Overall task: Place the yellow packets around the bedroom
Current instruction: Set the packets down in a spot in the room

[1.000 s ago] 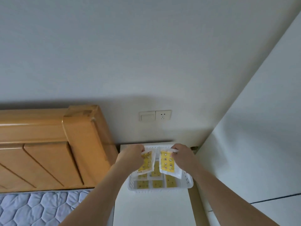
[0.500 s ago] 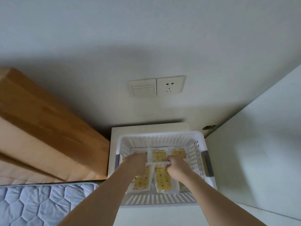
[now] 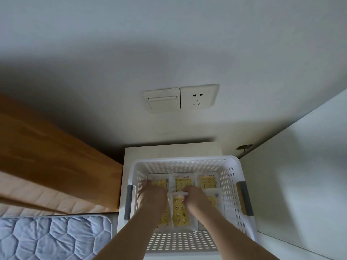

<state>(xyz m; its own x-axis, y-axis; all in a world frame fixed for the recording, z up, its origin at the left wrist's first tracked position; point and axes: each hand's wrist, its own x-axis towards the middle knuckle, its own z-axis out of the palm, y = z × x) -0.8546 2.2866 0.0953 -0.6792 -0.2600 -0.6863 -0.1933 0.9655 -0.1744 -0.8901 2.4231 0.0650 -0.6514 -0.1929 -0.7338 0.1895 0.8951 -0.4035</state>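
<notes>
Not much done yet by the look of it: every yellow packet seen is inside the white basket [image 3: 232, 177] on the bedside bench [image 3: 172, 150], none placed around the room. One packet [image 3: 180, 211] is pinched at its far end by the right hand [image 3: 197, 198], long axis running near to far. The left hand [image 3: 153, 197] is laid over another packet [image 3: 164, 219]; whether its fingers are curled round it can't be told. Three more packets [image 3: 207, 182] are lined up along the far side.

Yellow packets [image 3: 180, 212]: flat white-edged sachets with yellow printed faces, lying in rows on the floor of a white perforated basket [image 3: 232, 186]. One, near the middle, is raised at its top edge.
</notes>
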